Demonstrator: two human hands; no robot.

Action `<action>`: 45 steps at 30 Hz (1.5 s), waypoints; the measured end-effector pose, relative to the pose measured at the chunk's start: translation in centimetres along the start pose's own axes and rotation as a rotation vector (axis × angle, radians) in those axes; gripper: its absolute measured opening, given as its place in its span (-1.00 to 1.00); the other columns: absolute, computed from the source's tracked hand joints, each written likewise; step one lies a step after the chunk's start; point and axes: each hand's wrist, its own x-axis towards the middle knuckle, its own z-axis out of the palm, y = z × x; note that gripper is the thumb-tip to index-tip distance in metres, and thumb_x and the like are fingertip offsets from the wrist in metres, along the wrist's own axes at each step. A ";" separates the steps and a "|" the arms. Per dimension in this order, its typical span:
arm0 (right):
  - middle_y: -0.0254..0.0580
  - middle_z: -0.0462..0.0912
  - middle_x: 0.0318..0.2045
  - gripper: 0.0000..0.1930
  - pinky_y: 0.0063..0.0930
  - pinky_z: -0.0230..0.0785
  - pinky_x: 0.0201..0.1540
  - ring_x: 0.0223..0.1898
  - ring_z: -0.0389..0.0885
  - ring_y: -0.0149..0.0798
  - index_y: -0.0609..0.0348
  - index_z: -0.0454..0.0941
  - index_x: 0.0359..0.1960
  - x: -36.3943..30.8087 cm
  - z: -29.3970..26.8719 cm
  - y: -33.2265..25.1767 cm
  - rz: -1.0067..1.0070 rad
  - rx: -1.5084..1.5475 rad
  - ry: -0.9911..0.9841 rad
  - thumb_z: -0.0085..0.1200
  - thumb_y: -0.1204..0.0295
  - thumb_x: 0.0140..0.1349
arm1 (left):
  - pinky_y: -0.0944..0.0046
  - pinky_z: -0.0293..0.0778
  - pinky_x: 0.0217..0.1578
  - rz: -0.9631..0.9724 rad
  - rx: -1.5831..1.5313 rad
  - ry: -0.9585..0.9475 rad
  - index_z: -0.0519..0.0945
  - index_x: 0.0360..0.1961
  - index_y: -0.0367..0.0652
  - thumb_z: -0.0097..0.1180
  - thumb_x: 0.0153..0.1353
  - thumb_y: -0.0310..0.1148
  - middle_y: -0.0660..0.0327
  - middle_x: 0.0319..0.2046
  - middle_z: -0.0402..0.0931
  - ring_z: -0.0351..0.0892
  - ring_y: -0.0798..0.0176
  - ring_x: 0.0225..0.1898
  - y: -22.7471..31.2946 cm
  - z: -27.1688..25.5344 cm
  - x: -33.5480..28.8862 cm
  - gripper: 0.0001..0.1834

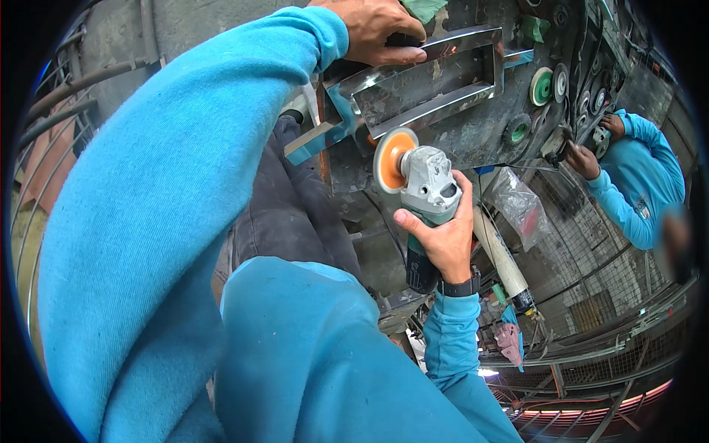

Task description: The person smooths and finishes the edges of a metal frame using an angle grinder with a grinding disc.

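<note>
My right hand (448, 240) is wrapped round the body of an angle grinder (430, 184). Its round disc, orange in the middle with a pale rim (395, 160), faces the near edge of a shiny rectangular metal frame (443, 103). The disc overlaps that edge in view; whether they touch, I cannot tell. At the top, my left hand (373, 29) is closed at the frame's far edge, its thumb along the metal and part of its grip hidden. Blue film covers the frame's angled end pieces (314, 140). The frame lies on a dark, worn workbench (465, 144).
Green and grey discs (541, 87) lie on the bench to the right. A clear plastic bag (519, 207) and a pale tube (501, 251) are beside the bench. At the far right a co-worker in a blue sleeve (624, 210) handles another grinder (600, 139). Metal bars (81, 92) stand at left.
</note>
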 end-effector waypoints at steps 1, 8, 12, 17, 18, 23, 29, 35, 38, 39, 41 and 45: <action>0.08 0.68 0.04 0.08 -0.31 0.53 0.13 0.05 0.68 -0.19 0.31 0.22 0.33 0.0 0.0 0.1 0.022 0.055 0.013 0.68 0.14 -0.14 | 0.00 0.63 -0.14 -0.008 -0.009 -0.004 0.71 -0.12 -0.07 0.07 0.40 0.06 0.00 -0.29 0.72 0.71 -0.09 -0.20 0.0 0.0 0.0 -0.57; 0.09 0.65 0.06 0.08 -0.32 0.52 0.14 0.06 0.66 -0.21 0.33 0.22 0.33 0.0 0.1 -0.3 0.012 0.030 -0.015 0.69 0.16 -0.14 | -0.01 0.63 -0.16 0.017 -0.019 0.027 0.72 -0.16 -0.06 0.08 0.39 0.05 0.01 -0.32 0.71 0.71 -0.11 -0.22 0.0 0.1 -0.1 -0.59; 0.08 0.65 0.06 0.09 -0.31 0.51 0.14 0.06 0.66 -0.20 0.32 0.22 0.34 0.2 0.0 0.3 0.031 0.082 0.018 0.69 0.15 -0.15 | -0.01 0.63 -0.17 -0.007 -0.018 0.000 0.72 -0.17 -0.06 0.09 0.39 0.04 0.01 -0.33 0.71 0.71 -0.09 -0.23 0.0 -0.1 -0.1 -0.60; 0.08 0.64 0.06 0.10 -0.30 0.51 0.14 0.07 0.65 -0.19 0.33 0.21 0.34 0.2 0.0 0.5 0.021 0.079 -0.017 0.70 0.13 -0.16 | 0.01 0.63 -0.17 0.034 -0.006 0.040 0.72 -0.17 -0.07 0.10 0.38 0.02 0.02 -0.33 0.71 0.71 -0.08 -0.22 -0.3 0.5 -0.2 -0.61; 0.08 0.63 0.07 0.11 -0.30 0.51 0.15 0.07 0.64 -0.19 0.33 0.21 0.34 0.2 0.0 0.5 0.027 0.097 -0.009 0.70 0.13 -0.16 | 0.01 0.63 -0.17 0.034 -0.005 0.039 0.72 -0.17 -0.07 0.10 0.38 0.02 0.02 -0.33 0.71 0.71 -0.08 -0.22 -0.4 0.5 -0.2 -0.61; 0.08 0.61 0.09 0.12 -0.30 0.50 0.16 0.09 0.63 -0.19 0.34 0.20 0.35 0.4 0.1 0.5 0.055 0.161 0.011 0.70 0.13 -0.17 | 0.00 0.63 -0.16 0.028 -0.018 0.050 0.72 -0.18 -0.08 0.10 0.38 0.02 0.03 -0.33 0.72 0.71 -0.08 -0.22 -0.2 0.4 -0.2 -0.61; 0.07 0.60 0.10 0.12 -0.31 0.50 0.16 0.09 0.62 -0.20 0.34 0.19 0.35 0.3 0.1 0.8 0.019 0.097 -0.018 0.70 0.15 -0.16 | 0.00 0.63 -0.17 0.050 -0.005 0.049 0.72 -0.18 -0.09 0.10 0.38 0.03 0.03 -0.33 0.72 0.71 -0.08 -0.22 -0.4 0.3 -0.1 -0.60; 0.07 0.60 0.09 0.11 -0.32 0.49 0.16 0.08 0.62 -0.21 0.35 0.20 0.34 0.4 0.1 0.5 0.044 0.150 0.017 0.70 0.16 -0.16 | 0.01 0.63 -0.17 0.046 -0.011 0.045 0.72 -0.18 -0.09 0.10 0.38 0.04 0.02 -0.33 0.72 0.72 -0.08 -0.23 -0.4 0.2 -0.2 -0.59; 0.07 0.60 0.09 0.11 -0.32 0.49 0.16 0.08 0.62 -0.21 0.34 0.20 0.34 0.3 0.2 0.7 0.041 0.166 -0.013 0.70 0.16 -0.17 | 0.01 0.64 -0.17 0.011 0.019 -0.011 0.72 -0.17 -0.09 0.10 0.38 0.05 0.02 -0.33 0.71 0.72 -0.08 -0.23 -0.1 0.0 0.0 -0.58; 0.07 0.60 0.09 0.11 -0.32 0.48 0.17 0.09 0.61 -0.21 0.34 0.20 0.34 0.2 0.1 0.7 0.051 0.176 -0.002 0.70 0.16 -0.16 | 0.01 0.64 -0.17 0.011 0.021 -0.011 0.72 -0.17 -0.09 0.10 0.38 0.05 0.02 -0.33 0.71 0.72 -0.08 -0.23 -0.1 0.0 0.0 -0.58; 0.07 0.60 0.10 0.12 -0.32 0.48 0.17 0.10 0.61 -0.22 0.35 0.19 0.34 0.2 0.1 0.8 0.064 0.187 0.008 0.70 0.16 -0.16 | 0.02 0.63 -0.16 0.040 0.019 0.019 0.72 -0.17 -0.09 0.08 0.38 0.06 0.02 -0.33 0.71 0.71 -0.07 -0.22 -0.2 0.1 0.0 -0.58; 0.06 0.59 0.10 0.11 -0.33 0.48 0.17 0.10 0.61 -0.22 0.35 0.19 0.35 0.4 0.2 0.9 0.067 0.214 -0.007 0.70 0.18 -0.15 | 0.02 0.63 -0.15 0.020 -0.006 0.001 0.72 -0.17 -0.08 0.07 0.39 0.05 0.03 -0.32 0.72 0.71 -0.07 -0.21 -0.3 0.0 -0.1 -0.58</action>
